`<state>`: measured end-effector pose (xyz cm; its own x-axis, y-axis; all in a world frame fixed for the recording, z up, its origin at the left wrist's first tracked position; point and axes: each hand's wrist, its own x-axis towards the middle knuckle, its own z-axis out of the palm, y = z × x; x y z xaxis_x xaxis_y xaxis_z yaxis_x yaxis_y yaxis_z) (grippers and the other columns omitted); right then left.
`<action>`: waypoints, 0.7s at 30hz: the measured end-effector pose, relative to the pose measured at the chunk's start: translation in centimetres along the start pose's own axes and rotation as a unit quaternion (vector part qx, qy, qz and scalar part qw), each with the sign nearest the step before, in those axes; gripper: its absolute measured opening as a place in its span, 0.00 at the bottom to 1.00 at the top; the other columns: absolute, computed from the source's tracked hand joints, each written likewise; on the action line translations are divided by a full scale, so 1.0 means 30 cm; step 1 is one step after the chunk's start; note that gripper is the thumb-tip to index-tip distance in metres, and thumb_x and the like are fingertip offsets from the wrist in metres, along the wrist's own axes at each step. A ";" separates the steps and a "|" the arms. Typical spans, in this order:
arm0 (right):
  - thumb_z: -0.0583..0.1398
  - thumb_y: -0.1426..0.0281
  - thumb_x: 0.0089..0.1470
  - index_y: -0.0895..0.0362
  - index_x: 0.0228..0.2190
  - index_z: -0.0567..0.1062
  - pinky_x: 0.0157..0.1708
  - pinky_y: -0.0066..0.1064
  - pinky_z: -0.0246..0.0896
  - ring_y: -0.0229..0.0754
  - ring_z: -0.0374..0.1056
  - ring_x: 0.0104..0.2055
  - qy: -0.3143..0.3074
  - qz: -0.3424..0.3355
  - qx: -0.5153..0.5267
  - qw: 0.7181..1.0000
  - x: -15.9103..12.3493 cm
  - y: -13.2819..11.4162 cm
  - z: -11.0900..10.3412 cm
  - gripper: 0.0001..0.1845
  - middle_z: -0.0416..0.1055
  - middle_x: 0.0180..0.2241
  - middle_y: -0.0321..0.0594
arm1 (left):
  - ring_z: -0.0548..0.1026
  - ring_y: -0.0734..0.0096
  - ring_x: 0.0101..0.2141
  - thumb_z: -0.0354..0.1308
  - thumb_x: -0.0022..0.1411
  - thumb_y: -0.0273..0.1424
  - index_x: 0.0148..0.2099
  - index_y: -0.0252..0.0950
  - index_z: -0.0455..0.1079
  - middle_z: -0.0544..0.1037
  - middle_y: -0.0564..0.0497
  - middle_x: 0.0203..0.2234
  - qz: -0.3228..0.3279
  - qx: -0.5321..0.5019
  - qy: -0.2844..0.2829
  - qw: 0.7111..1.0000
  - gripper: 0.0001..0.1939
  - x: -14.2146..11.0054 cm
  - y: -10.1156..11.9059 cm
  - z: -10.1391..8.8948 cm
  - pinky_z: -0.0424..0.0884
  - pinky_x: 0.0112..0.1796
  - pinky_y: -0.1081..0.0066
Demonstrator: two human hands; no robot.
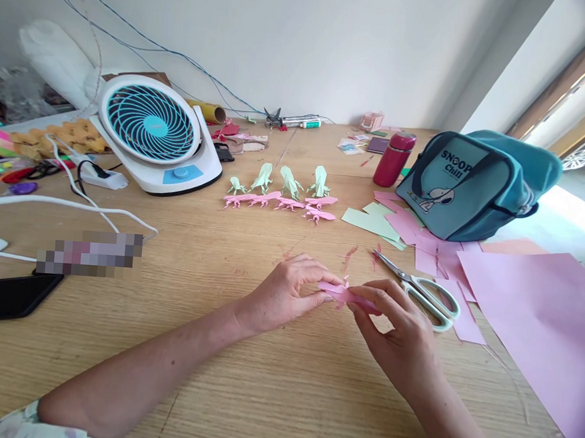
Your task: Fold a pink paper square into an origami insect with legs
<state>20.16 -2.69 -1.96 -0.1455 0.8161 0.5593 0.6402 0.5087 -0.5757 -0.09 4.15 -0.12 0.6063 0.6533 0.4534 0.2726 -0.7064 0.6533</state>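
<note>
Both of my hands pinch a small folded pink paper piece just above the wooden table. My left hand grips its left end with closed fingers. My right hand holds its right end between thumb and fingers. Scissors with white handles lie just right of my right hand. Further back stand a row of finished pale green folded figures and a row of pink ones in front of them.
A white and teal desk fan stands at back left with cables. A black phone lies at left. A teal bag, a red bottle and large pink paper sheets lie at right.
</note>
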 end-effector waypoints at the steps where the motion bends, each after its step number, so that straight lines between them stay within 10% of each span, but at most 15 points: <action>1: 0.59 0.76 0.61 0.53 0.41 0.76 0.32 0.26 0.70 0.35 0.71 0.33 0.001 -0.003 -0.001 1.000 -0.001 0.001 0.003 0.09 0.71 0.37 0.39 | 0.77 0.68 0.42 0.63 0.64 0.30 0.45 0.38 0.77 0.83 0.51 0.41 0.005 0.010 -0.001 1.000 0.07 -0.002 0.002 0.003 0.68 0.47 0.66; 11: 0.60 0.75 0.61 0.53 0.40 0.77 0.29 0.26 0.67 0.36 0.69 0.31 -0.006 -0.009 -0.003 1.000 -0.009 0.001 0.020 0.07 0.71 0.35 0.39 | 0.73 0.63 0.42 0.61 0.65 0.28 0.45 0.39 0.77 0.81 0.51 0.40 -0.003 0.170 -0.059 0.984 0.07 -0.016 0.022 0.004 0.67 0.47 0.61; 21: 0.60 0.73 0.61 0.52 0.41 0.77 0.28 0.29 0.68 0.39 0.68 0.33 -0.009 0.016 0.024 1.000 -0.002 0.003 0.016 0.08 0.70 0.35 0.39 | 0.77 0.66 0.42 0.61 0.64 0.26 0.47 0.35 0.73 0.81 0.49 0.39 0.020 0.112 -0.035 0.993 0.08 -0.021 0.018 0.014 0.71 0.45 0.67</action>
<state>19.86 -2.56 -2.32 -0.1397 0.8370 0.5291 0.6079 0.4943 -0.6214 -0.02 3.24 -0.30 0.6682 0.6086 0.4278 0.4019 -0.7793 0.4808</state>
